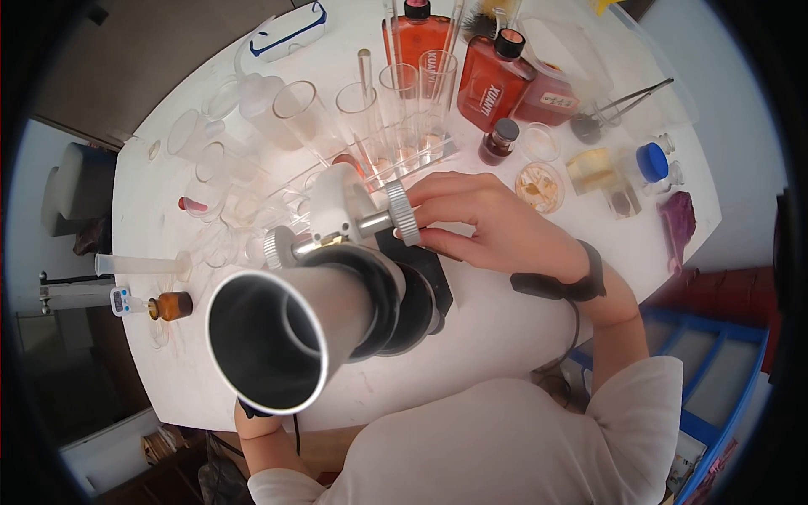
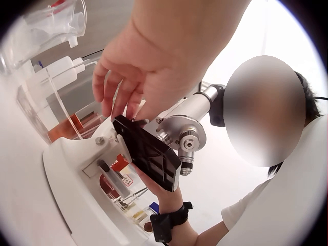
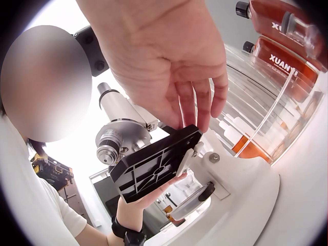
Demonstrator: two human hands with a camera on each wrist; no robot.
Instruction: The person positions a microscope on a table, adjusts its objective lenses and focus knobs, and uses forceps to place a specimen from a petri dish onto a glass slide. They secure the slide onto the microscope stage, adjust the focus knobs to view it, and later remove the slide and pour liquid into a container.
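Note:
A white microscope (image 1: 337, 198) stands tilted toward the person, its wide eyepiece tube (image 1: 349, 316) large in the head view. My right hand (image 1: 492, 215) grips the ridged focus knob (image 1: 404, 212) on the right, thumb below and fingers above. The matching left knob (image 1: 276, 249) is bare on its visible side. In the left wrist view my left hand (image 2: 146, 77) has bent fingers at the edge of the black stage (image 2: 148, 154); what they hold I cannot tell. The eyepiece tube hides this hand in the head view. Objectives (image 3: 108, 151) sit close above the stage.
Behind the microscope stands a clear rack (image 1: 442, 150) of large glass tubes. Red bottles (image 1: 492, 84), a small dark bottle (image 1: 498, 141), a petri dish (image 1: 539, 187) and tweezers (image 1: 635, 97) lie right. Beakers (image 1: 210, 168) and a brown bottle (image 1: 175, 305) stand left.

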